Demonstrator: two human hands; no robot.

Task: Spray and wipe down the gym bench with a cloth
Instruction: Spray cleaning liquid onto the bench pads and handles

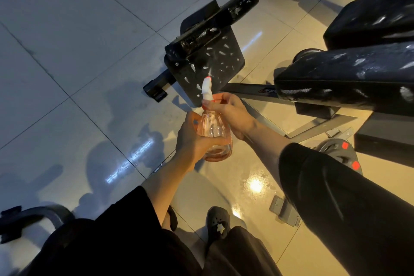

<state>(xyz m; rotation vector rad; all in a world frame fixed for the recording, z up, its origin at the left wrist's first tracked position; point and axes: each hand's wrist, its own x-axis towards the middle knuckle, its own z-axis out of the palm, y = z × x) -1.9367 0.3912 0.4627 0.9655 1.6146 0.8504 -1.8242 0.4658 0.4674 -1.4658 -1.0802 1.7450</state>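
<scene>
Spraying stage — no cloth in sight. Spray bottle (214, 134) held upright above the floor (67, 74), just short of the bench's black plate (215, 58). Left hand (192, 139) wrapped around the clear body; right hand (230, 114) curled over the neck at the trigger, nozzle (207, 86) aimed at the plate. White foam streaks already on plate and on padded seat (349, 78) at right. Best kept steady from below, short squeezes, nozzle swept to bare patches. Open tile to the left for stepping; frame bar (251, 91), weight plate (340, 150) and bracket (284, 210) crowd the right — wet, shiny floor near the shoe (218, 222), likely slippery.
</scene>
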